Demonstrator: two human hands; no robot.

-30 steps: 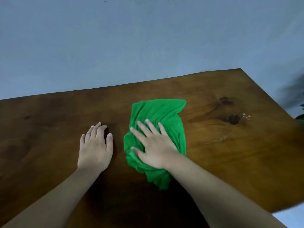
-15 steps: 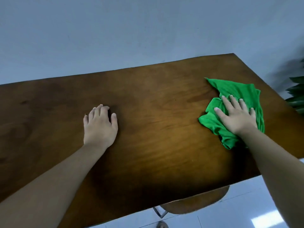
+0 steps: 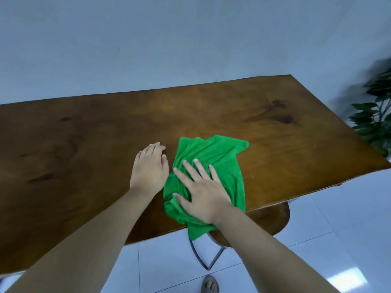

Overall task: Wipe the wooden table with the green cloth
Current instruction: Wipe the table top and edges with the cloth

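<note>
Mid-wipe: the right hand [image 3: 203, 193] presses the crumpled green cloth [image 3: 222, 161] flat, fingers [image 3: 198, 168] spread, at the brown wooden desk's [image 3: 84, 144] near edge; the left hand [image 3: 149, 170] rests open beside it. Next, I judge, a sweep across unwiped wood.

The cloth [image 3: 211, 159] was a plain bright green with no print. The bench [image 3: 84, 144] beneath it was warm brown wood, streaked with darker grain and carrying dark knot marks [image 3: 277, 111] beyond the cloth. The wall [image 3: 148, 39] behind the bench was pale grey-blue. The floor tiles [image 3: 338, 218] were white with thin grey seams, and the plant leaves [image 3: 372, 123] were dark green.
</note>
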